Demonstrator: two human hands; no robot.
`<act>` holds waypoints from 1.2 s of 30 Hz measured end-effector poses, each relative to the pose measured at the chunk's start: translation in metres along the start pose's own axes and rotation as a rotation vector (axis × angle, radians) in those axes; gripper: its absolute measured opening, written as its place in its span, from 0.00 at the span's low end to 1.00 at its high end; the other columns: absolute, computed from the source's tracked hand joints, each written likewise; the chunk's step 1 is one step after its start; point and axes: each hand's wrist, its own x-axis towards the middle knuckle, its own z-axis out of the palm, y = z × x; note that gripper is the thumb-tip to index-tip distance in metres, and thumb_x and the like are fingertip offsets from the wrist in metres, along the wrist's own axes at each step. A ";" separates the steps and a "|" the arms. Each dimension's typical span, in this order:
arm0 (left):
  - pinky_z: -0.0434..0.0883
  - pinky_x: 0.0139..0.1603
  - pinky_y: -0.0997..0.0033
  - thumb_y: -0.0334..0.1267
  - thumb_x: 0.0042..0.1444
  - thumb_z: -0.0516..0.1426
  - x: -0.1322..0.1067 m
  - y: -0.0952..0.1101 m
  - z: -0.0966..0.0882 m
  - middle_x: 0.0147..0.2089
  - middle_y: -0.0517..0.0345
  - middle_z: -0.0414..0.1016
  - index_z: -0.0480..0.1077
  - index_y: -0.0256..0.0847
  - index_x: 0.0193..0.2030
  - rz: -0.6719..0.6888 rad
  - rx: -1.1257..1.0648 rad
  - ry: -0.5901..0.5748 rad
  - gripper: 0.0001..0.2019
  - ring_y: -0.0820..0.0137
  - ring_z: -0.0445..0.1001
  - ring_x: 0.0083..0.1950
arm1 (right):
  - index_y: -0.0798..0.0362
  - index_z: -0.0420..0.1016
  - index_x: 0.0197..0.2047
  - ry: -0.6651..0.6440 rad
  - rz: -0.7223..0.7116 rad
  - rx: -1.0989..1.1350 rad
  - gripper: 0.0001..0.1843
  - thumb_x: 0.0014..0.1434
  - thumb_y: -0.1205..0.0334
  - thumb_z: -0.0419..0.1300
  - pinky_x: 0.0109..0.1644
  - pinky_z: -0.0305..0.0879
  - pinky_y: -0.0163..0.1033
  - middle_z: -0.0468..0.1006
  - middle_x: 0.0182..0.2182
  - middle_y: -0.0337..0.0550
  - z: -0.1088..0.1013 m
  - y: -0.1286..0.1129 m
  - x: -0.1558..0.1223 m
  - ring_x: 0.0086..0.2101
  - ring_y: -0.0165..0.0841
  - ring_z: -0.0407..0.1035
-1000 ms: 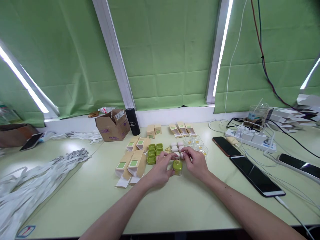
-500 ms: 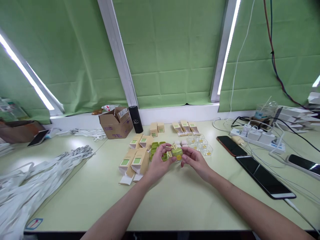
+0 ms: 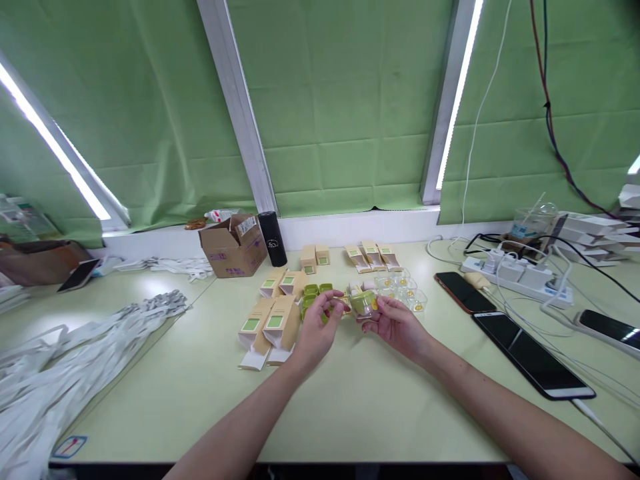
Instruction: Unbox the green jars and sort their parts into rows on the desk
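Between thumb and fingers of my right hand is a small green-and-clear plastic case, tilted, with a round yellow sticker facing the thumb. My left hand is just left of the case, its fingers curled toward the thumb. Whether a bit of cord lies in that pinch is too small to tell. Several green square lids sit behind my left hand, partly hidden by it. Behind my right hand stand several clear plastic cases with yellow stickers.
Open kraft boxes stand left of my hands, and more small boxes at the back. A cardboard carton and a black bottle stand behind. Phones and a power strip lie right; white straps lie left.
The green case has shifted slightly right and tilted in my right hand, showing more of its clear part. My left hand's fingers have come off its body and drawn a little left.
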 end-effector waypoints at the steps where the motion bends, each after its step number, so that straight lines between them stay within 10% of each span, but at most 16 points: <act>1: 0.72 0.52 0.62 0.55 0.65 0.60 0.000 0.000 0.001 0.44 0.50 0.81 0.71 0.40 0.55 -0.009 0.011 -0.009 0.21 0.62 0.79 0.48 | 0.51 0.79 0.46 0.006 -0.008 -0.004 0.20 0.61 0.45 0.69 0.42 0.76 0.45 0.84 0.41 0.48 0.001 0.000 0.000 0.37 0.39 0.79; 12: 0.77 0.52 0.62 0.53 0.51 0.72 -0.001 0.000 0.014 0.54 0.46 0.78 0.72 0.40 0.55 -0.155 -0.326 -0.177 0.30 0.59 0.78 0.55 | 0.47 0.76 0.52 0.108 -0.215 -0.247 0.28 0.52 0.48 0.77 0.42 0.79 0.44 0.77 0.50 0.48 0.010 0.002 -0.002 0.38 0.35 0.75; 19: 0.76 0.55 0.60 0.44 0.45 0.75 0.002 -0.008 0.010 0.56 0.48 0.77 0.69 0.43 0.58 -0.156 -0.450 -0.073 0.34 0.60 0.77 0.57 | 0.48 0.74 0.52 0.103 -0.306 -0.291 0.24 0.57 0.49 0.73 0.45 0.79 0.47 0.77 0.47 0.48 0.006 -0.002 -0.004 0.42 0.39 0.76; 36: 0.76 0.55 0.61 0.27 0.55 0.65 -0.012 0.000 0.006 0.60 0.48 0.77 0.73 0.47 0.60 0.239 0.123 0.003 0.26 0.59 0.76 0.59 | 0.43 0.69 0.65 0.069 -0.733 -1.104 0.25 0.67 0.67 0.61 0.51 0.78 0.49 0.73 0.59 0.53 0.011 0.005 -0.012 0.60 0.47 0.70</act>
